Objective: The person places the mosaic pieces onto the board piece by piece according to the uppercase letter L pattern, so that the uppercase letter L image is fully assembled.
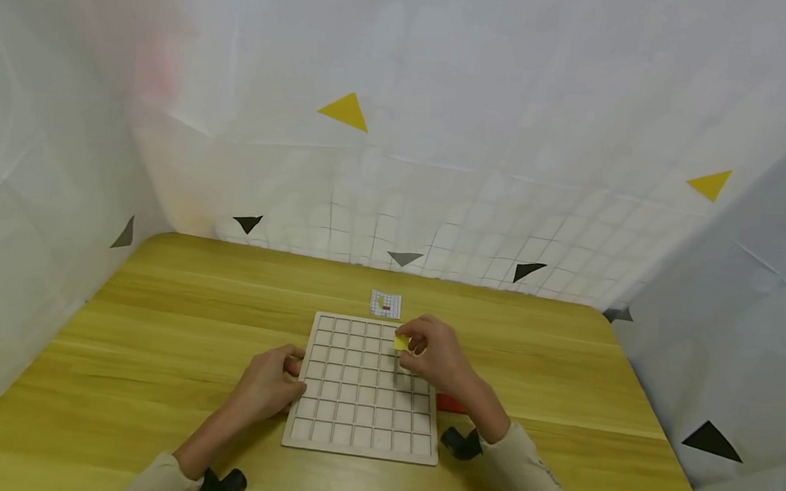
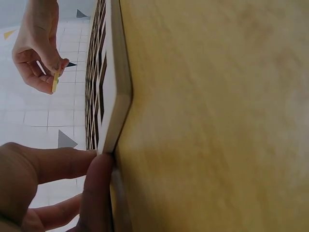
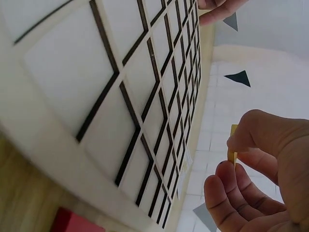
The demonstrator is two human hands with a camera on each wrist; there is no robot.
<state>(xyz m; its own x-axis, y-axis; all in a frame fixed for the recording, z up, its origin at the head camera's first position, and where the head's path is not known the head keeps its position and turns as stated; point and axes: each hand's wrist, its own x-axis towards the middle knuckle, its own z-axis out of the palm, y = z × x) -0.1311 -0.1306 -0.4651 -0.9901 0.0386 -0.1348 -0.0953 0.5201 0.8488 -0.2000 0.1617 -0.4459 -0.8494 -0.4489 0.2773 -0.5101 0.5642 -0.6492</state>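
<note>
A pale wooden grid board (image 1: 361,452) with rows of square recesses lies flat on the table. At its left edge, my left hand (image 1: 265,383) grips the rim; in the left wrist view its fingertips (image 2: 99,169) meet at the board's edge. Over the upper right part of the board, my right hand (image 1: 437,353) pinches a small yellow square tile (image 1: 401,341) between thumb and fingers. The right wrist view shows this yellow tile (image 3: 232,154) edge-on, raised above the grid. The recesses in sight hold no tiles.
A small printed card (image 1: 385,304) with a grid and coloured marks lies just beyond the board. Something red (image 1: 451,404) sits at the board's right side, partly hidden by the right forearm. White sheeting (image 1: 437,188) with triangle marks encloses the wooden table (image 1: 560,383).
</note>
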